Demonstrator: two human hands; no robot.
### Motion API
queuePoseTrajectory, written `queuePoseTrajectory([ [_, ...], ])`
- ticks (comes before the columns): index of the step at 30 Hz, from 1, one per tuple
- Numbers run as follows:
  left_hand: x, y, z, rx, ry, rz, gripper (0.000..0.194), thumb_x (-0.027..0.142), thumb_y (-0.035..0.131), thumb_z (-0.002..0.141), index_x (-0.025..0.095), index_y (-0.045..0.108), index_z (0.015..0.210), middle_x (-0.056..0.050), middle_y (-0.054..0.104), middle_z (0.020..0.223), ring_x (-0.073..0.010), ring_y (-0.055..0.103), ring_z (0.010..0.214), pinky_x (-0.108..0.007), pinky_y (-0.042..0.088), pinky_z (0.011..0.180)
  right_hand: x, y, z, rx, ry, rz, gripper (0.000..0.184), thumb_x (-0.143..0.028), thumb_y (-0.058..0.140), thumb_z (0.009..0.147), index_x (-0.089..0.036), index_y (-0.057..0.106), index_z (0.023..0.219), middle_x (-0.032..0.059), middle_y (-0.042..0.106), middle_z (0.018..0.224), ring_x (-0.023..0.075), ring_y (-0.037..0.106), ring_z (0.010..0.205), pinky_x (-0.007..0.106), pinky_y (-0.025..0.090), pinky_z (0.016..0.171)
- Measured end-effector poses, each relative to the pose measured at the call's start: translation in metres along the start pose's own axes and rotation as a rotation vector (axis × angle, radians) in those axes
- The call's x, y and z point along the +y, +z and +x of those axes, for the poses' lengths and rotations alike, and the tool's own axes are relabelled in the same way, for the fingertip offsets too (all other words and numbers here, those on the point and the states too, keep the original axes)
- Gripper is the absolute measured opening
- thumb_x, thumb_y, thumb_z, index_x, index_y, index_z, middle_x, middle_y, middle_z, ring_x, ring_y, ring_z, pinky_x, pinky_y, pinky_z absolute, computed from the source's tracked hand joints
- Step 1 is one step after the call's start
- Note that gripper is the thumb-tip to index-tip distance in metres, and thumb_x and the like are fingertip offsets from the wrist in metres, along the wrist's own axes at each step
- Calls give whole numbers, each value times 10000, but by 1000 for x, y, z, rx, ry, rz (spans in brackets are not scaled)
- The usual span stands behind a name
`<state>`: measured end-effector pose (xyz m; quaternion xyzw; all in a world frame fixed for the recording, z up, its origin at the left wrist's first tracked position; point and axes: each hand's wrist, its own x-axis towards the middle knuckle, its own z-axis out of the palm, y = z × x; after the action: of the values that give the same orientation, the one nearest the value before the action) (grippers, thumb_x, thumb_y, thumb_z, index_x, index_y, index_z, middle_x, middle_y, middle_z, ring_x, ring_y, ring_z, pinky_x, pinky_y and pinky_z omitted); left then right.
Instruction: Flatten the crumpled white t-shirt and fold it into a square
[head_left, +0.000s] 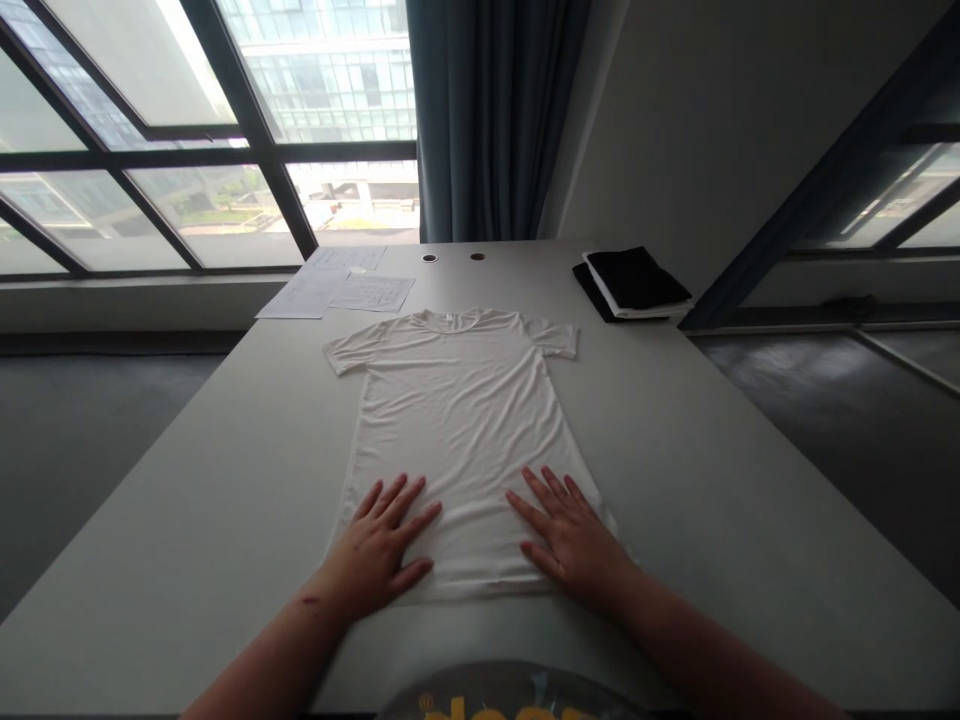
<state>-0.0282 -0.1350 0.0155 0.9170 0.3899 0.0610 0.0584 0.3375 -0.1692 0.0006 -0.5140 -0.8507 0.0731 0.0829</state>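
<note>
A white short-sleeved T-shirt [457, 430] lies spread on the table, its neckline at the far end and its hem toward me. Diagonal wrinkles run across its body. My left hand [382, 550] rests flat on the lower left part of the shirt, fingers spread. On the lower right part lies my right hand [570, 540], palm down with the fingers apart. Neither hand grips the cloth. Parts of the shirt's lower side edges are hidden beneath the hands.
The white table [712, 500] carries several printed sheets of paper [330, 285] at its far left. A stack of folded black and white cloth [634, 280] sits at the far right. Two round cable holes lie near the far edge, before a blue curtain [495, 120].
</note>
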Motion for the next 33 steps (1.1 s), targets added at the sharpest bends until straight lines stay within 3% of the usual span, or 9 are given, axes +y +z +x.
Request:
queuePoseTrajectory([
  [6,1,-5,-10,8,34,2,738,610,599,949,453,334,1620,-36,273,1721,-357,309,1565,-621,295,1259,1,-1,-2,-19,17,-35,683,-545,532,1010,-387,324,1641,66,192,1738,361,209,1591,641,215,1254],
  [17,-4,0,-48,70,-13,94,697,568,550,993,453,291,1630,-23,276,1716,-313,343,1556,-541,327,1263,7,23,-32,133,128,-93,753,-545,474,1037,-314,172,1687,104,114,1739,343,222,1590,595,294,1251],
  [25,2,3,-63,82,-17,111,675,535,554,998,447,321,1626,-41,326,1700,-333,369,1541,-572,387,1223,-14,11,-48,43,70,-20,686,-532,486,1037,-254,348,1649,140,200,1721,340,278,1572,554,329,1248],
  [30,14,4,-52,81,0,87,599,521,526,1013,428,411,1594,-26,418,1657,-303,429,1507,-558,415,1217,-19,1,-49,25,53,4,627,-493,510,1028,-304,414,1618,115,292,1700,349,338,1547,599,321,1236],
  [33,25,10,-36,127,-32,77,601,502,486,1033,405,376,1616,-29,399,1668,-298,399,1526,-559,382,1240,-10,0,-46,48,96,-40,633,-498,486,1035,-273,410,1622,137,285,1700,350,333,1549,609,304,1235],
])
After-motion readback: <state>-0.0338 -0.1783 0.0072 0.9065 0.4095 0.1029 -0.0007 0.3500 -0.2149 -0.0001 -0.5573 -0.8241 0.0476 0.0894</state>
